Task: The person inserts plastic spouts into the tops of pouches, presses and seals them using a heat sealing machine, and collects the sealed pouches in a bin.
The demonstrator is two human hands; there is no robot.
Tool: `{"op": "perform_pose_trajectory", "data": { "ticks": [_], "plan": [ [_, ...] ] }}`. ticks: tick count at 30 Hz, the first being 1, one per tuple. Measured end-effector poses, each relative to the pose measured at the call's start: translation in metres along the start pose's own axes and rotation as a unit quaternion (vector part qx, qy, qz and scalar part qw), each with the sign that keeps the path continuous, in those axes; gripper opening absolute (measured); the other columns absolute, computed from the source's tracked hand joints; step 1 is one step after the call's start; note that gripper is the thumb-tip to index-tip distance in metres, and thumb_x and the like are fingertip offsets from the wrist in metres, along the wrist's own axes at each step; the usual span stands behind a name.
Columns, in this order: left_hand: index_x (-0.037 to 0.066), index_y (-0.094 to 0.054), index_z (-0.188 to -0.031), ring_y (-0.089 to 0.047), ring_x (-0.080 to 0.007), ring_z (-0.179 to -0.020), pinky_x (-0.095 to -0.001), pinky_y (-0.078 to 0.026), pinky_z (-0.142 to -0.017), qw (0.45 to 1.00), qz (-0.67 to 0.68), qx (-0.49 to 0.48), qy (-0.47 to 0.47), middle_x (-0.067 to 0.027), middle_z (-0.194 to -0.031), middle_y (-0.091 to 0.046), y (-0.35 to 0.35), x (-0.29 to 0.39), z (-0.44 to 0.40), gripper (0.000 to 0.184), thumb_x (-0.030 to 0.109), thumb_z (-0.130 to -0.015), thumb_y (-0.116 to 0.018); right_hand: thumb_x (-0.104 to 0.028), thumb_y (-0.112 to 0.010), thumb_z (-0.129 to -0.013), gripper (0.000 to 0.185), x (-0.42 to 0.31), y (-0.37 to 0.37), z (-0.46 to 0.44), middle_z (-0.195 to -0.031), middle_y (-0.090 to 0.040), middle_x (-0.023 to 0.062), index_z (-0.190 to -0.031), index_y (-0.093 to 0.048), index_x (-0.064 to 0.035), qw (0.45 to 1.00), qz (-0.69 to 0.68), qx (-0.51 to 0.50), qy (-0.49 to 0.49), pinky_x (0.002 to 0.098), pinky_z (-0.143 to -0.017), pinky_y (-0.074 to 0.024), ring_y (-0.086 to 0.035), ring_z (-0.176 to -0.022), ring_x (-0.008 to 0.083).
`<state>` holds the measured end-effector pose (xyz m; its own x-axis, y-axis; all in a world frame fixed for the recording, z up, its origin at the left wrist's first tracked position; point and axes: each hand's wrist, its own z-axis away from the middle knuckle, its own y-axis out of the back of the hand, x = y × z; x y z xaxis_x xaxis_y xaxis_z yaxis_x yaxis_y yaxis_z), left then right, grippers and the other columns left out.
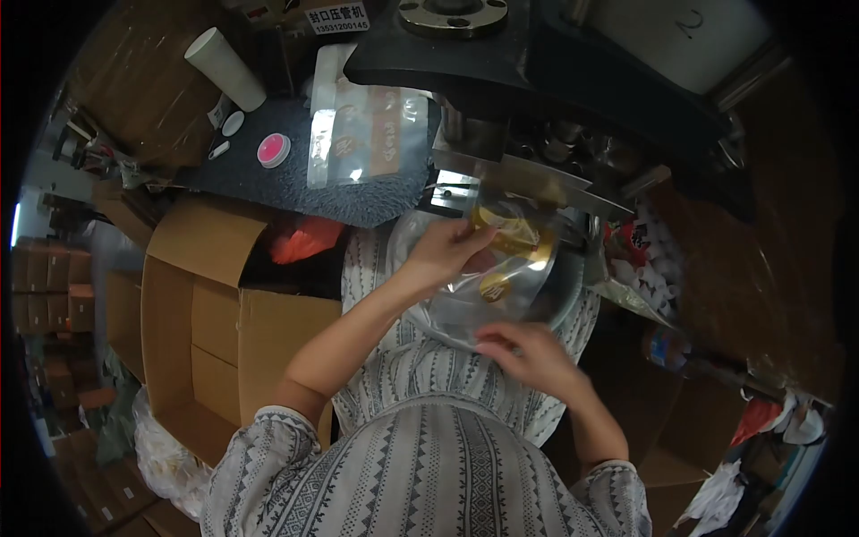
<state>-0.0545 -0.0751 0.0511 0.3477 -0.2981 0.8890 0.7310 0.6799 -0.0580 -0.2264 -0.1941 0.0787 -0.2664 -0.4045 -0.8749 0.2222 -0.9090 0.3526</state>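
My left hand (447,254) pinches the edge of a clear plastic pouch (506,259) with gold printing. The pouch hangs tilted below the metal jaw (528,179) of a dark press machine (537,63), its top edge close to the jaw; I cannot tell if they touch. Under the pouch, a round basin (573,277) rests on my lap. Near the basin's front rim is my right hand (532,356), slightly blurred, with thumb and fingers drawn together. Whatever lies between those fingertips is too small to make out.
A flat stack of printed clear pouches (367,134) lies on a grey-blue cloth (358,204), beside a pink-topped round tin (274,150) and a white cup (225,69). An open cardboard box (215,336) stands left. At right, a bag (640,259) holds white spout-like pieces.
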Motion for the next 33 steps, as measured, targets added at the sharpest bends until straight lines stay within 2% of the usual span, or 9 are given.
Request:
{"op": "perform_pose_trajectory", "data": {
  "ticks": [2, 5, 15, 21, 23, 26, 28, 31, 33],
  "plan": [
    [-0.003, -0.062, -0.103, -0.061, -0.0110, -0.079, -0.0252, -0.049, -0.071, 0.998, -0.026, -0.020, -0.049, -0.0055, -0.086, -0.064, 0.008, -0.009, -0.001, 0.034, 0.029, -0.095, -0.057, -0.021, -0.065, -0.086, 0.034, 0.054, -0.053, -0.034, -0.119, -0.059, 0.0171, -0.116, -0.059, -0.0060, 0.946, 0.253, 0.122, 0.160, 0.0373, -0.093, -0.0450, -0.055, -0.114, 0.0301],
    [-0.003, -0.060, -0.110, -0.060, -0.0108, -0.086, -0.0254, -0.048, -0.076, 0.993, -0.038, -0.014, -0.108, -0.0063, -0.089, -0.065, 0.024, -0.012, 0.015, 0.034, 0.028, -0.095, -0.055, -0.022, -0.062, -0.087, 0.042, 0.138, -0.109, -0.094, -0.131, -0.049, 0.0181, -0.126, -0.052, -0.0092, 0.923, 0.299, 0.207, 0.127, 0.0416, -0.101, -0.0381, -0.045, -0.124, 0.0332],
    [-0.002, -0.059, -0.113, -0.063, -0.0137, -0.084, -0.0269, -0.050, -0.074, 0.988, -0.057, 0.095, -0.110, -0.0088, -0.093, -0.067, 0.072, -0.012, 0.040, 0.027, 0.017, -0.094, -0.055, -0.024, -0.060, -0.087, 0.049, 0.168, -0.070, -0.172, -0.135, -0.045, 0.0185, -0.132, -0.045, -0.0112, 0.943, 0.316, 0.083, 0.065, 0.0430, -0.103, -0.0360, -0.041, -0.128, 0.0340],
    [0.002, -0.061, -0.112, -0.064, -0.0267, -0.094, -0.0315, -0.050, -0.079, 0.869, -0.291, 0.282, -0.286, -0.0134, -0.102, -0.064, 0.092, -0.005, 0.017, 0.026, 0.011, -0.088, -0.060, -0.025, -0.059, -0.088, 0.054, 0.187, -0.072, -0.188, -0.138, -0.042, 0.0188, -0.137, -0.041, -0.0126, 0.957, 0.286, 0.031, -0.030, 0.0439, -0.104, -0.0347, -0.038, -0.130, 0.0346],
    [0.002, -0.058, -0.116, -0.053, -0.0364, -0.112, -0.0383, -0.045, -0.091, 0.720, -0.455, 0.366, -0.375, -0.0187, -0.120, -0.054, 0.094, 0.003, -0.004, 0.032, 0.011, -0.085, -0.063, -0.025, -0.059, -0.088, 0.055, 0.216, -0.082, -0.139, -0.139, -0.040, 0.0189, -0.138, -0.039, -0.0130, 0.959, 0.269, 0.030, -0.082, 0.0442, -0.104, -0.0342, -0.037, -0.130, 0.0348],
    [0.003, -0.049, -0.129, -0.035, -0.0430, -0.129, -0.0481, -0.028, -0.105, 0.724, -0.499, 0.345, -0.328, -0.0248, -0.139, -0.037, 0.103, -0.015, -0.038, 0.048, 0.021, -0.087, -0.062, -0.022, -0.057, -0.090, 0.046, 0.170, -0.076, -0.048, -0.130, -0.049, 0.0202, -0.133, -0.046, -0.0117, 0.944, 0.316, 0.088, 0.036, 0.0438, -0.099, -0.0394, -0.047, -0.122, 0.0347],
    [0.003, -0.040, -0.137, -0.025, -0.0450, -0.135, -0.0532, -0.018, -0.110, 0.727, -0.536, 0.340, -0.263, -0.0265, -0.146, -0.028, 0.106, -0.024, -0.048, 0.057, 0.031, -0.090, -0.057, -0.019, -0.057, -0.090, 0.034, 0.088, -0.033, 0.001, -0.110, -0.061, 0.0193, -0.121, -0.055, -0.0073, 0.991, 0.097, -0.042, -0.077, 0.0421, -0.088, -0.0462, -0.059, -0.104, 0.0345],
    [0.002, -0.038, -0.138, -0.022, -0.0457, -0.135, -0.0536, -0.018, -0.110, 0.731, -0.541, 0.323, -0.261, -0.0274, -0.146, -0.025, 0.104, -0.034, -0.043, 0.060, 0.033, -0.090, -0.057, -0.018, -0.058, -0.089, 0.021, 0.009, 0.021, 0.060, -0.093, -0.065, 0.0183, -0.103, -0.063, -0.0028, 0.976, 0.038, 0.212, -0.041, 0.0409, -0.077, -0.0493, -0.063, -0.086, 0.0361],
    [0.002, -0.037, -0.138, -0.022, -0.0455, -0.136, -0.0536, -0.018, -0.110, 0.716, -0.559, 0.321, -0.268, -0.0276, -0.147, -0.024, 0.099, -0.036, -0.033, 0.061, 0.034, -0.090, -0.057, -0.017, -0.059, -0.088, 0.020, 0.002, 0.055, 0.074, -0.090, -0.066, 0.0183, -0.099, -0.065, -0.0020, 0.889, 0.173, 0.418, -0.069, 0.0406, -0.074, -0.0494, -0.063, -0.083, 0.0368]
  ]
}}
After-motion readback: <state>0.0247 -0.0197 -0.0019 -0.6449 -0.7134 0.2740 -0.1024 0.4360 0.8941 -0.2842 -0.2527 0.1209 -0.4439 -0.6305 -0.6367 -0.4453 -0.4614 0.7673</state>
